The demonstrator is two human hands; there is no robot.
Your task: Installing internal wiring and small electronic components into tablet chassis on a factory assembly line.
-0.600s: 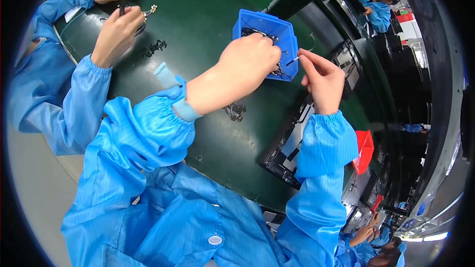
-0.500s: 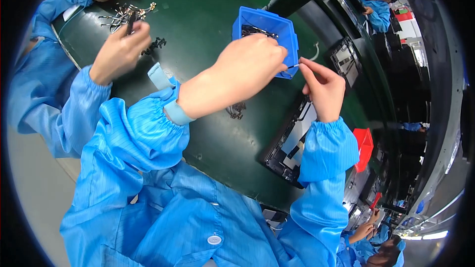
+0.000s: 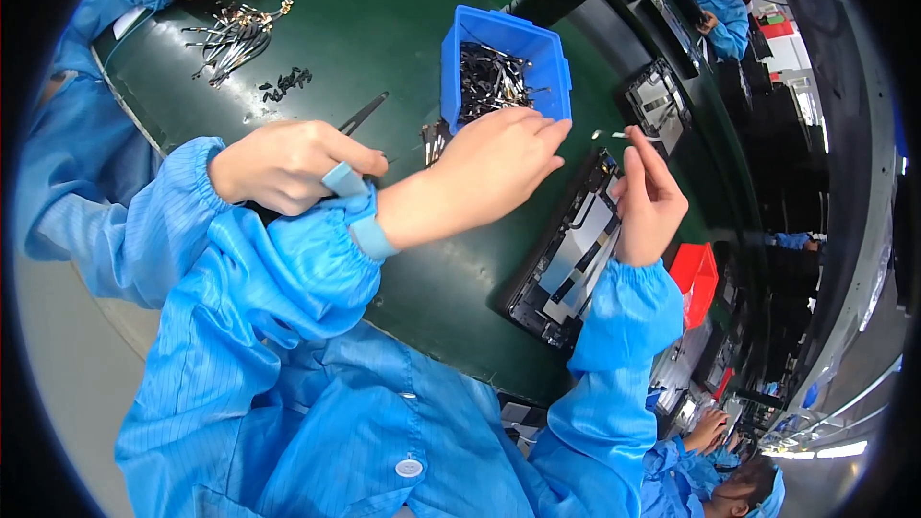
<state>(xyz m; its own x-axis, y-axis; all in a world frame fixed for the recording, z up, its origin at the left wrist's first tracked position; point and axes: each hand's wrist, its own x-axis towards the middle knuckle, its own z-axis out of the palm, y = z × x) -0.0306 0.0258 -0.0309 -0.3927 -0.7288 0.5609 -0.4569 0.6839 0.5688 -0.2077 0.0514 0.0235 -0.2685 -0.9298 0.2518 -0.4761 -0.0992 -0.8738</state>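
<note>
My left hand (image 3: 484,168), with a light blue strap (image 3: 370,233) round its wrist, hovers at the near edge of a blue plastic bin (image 3: 561,62). Its fingers are slightly parted and no held item shows. The bin contains many short black and silver cables (image 3: 494,77). To the right, my right hand (image 3: 652,200) is raised, a small white strip (image 3: 621,135) at its index fingertip near the thumb. Another small white bit (image 3: 597,134) shows between my hands. Below them, an open dark device housing with silver panels (image 3: 566,264) lies on the table.
A co-worker's hand (image 3: 288,165) with black tweezers (image 3: 365,113) is close beside my left wrist. On the green table (image 3: 384,0) lie a cable pile (image 3: 235,38) and small black parts (image 3: 285,84). More cables (image 3: 435,142) sit beside the bin. A red bin (image 3: 696,283) stands right.
My left hand has drawn back from over the bin, uncovering its cables. My right hand has moved slightly down and right. The co-worker's hand with tweezers has come toward my left wrist.
</note>
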